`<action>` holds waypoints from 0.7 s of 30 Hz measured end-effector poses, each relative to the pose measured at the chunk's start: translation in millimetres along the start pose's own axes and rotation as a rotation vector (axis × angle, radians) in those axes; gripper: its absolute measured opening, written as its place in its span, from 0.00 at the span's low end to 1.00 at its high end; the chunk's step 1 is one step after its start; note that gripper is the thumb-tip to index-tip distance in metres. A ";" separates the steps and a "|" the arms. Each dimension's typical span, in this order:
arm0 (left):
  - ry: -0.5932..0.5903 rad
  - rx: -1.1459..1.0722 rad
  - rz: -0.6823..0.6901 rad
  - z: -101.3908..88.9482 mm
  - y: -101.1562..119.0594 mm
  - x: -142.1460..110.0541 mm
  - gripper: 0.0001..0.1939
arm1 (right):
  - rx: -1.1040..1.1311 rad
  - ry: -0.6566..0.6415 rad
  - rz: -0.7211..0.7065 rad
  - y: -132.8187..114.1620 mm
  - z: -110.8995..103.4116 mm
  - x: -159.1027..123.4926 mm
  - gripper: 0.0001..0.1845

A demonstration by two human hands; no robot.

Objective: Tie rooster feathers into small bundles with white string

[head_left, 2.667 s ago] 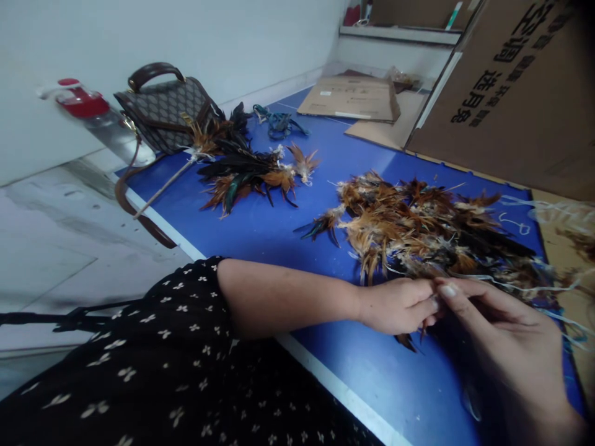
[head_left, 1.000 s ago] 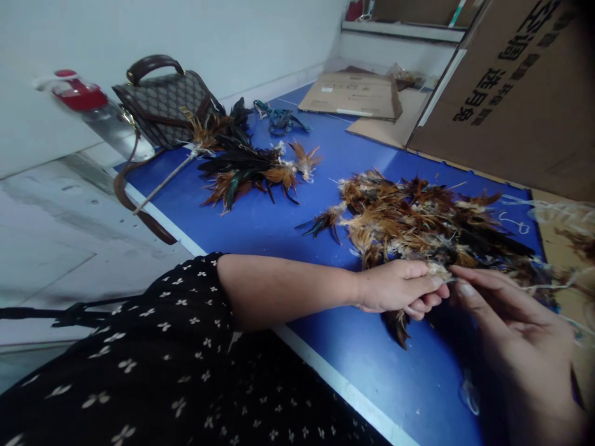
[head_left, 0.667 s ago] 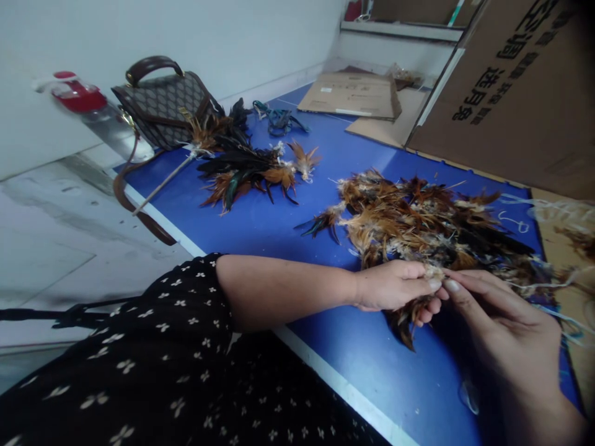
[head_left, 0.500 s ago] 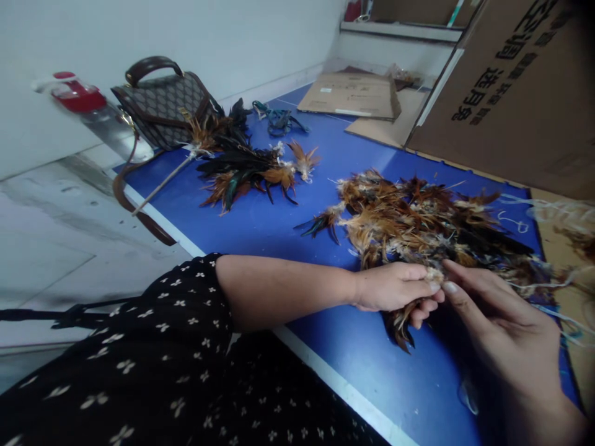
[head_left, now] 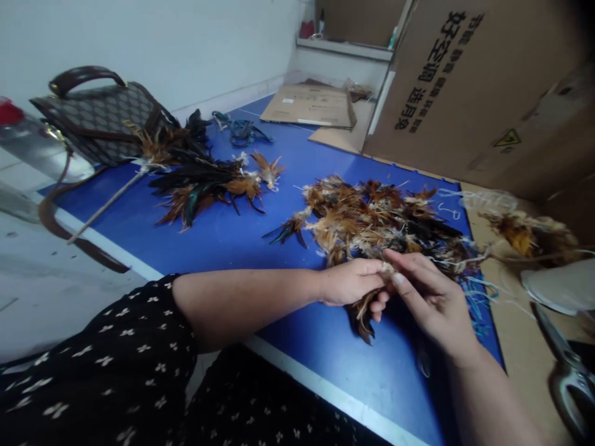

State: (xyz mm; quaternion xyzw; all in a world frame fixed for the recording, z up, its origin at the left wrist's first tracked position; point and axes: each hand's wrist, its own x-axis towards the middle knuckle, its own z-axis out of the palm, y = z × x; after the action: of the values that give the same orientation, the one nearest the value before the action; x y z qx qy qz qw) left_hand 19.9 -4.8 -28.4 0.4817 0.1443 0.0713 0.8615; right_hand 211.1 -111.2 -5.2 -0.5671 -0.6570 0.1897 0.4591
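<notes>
My left hand [head_left: 356, 284] is closed round a small bunch of brown and black feathers [head_left: 361, 319], whose tips hang below the fingers. Its pale, fluffy quill end pokes out between thumb and forefinger. Against that end my right hand [head_left: 432, 300] pinches with thumb and forefinger; the fingertips of both hands almost meet. Just beyond the hands a large heap of brown, orange and black feather bunches [head_left: 367, 214] lies on the blue table [head_left: 223, 248]. One small bunch [head_left: 290, 228] sticks out at the heap's left side.
On the left are a patterned handbag [head_left: 102, 114], a water bottle [head_left: 39, 145] and dark feathers [head_left: 204, 183] beside a feather-topped stick [head_left: 109, 204]. A large cardboard box [head_left: 446, 93] stands at the back right. Scissors [head_left: 567, 365] lie at the right, near white strings [head_left: 488, 198].
The view has swung to the right, so everything appears further left and the scissors now show. Both hands keep their hold on the feather bunch, with little change in pose.
</notes>
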 end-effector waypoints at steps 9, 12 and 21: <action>-0.031 -0.078 -0.020 0.8 -11.3 -0.4 0.21 | 0.051 0.034 0.073 -1.2 3.0 -4.3 0.18; -0.021 -0.104 0.006 -0.3 -13.0 1.9 0.26 | 0.010 0.070 0.062 0.4 5.9 -5.3 0.22; 0.038 0.067 0.144 -2.3 -13.9 5.4 0.33 | -0.136 0.258 0.017 6.8 -1.6 -6.8 0.22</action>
State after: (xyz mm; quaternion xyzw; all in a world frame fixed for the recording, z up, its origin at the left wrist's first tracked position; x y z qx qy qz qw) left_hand 24.1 -8.8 -42.4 0.5180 0.1277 0.1375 0.8345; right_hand 215.9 -116.0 -12.2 -0.6222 -0.5989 0.0741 0.4986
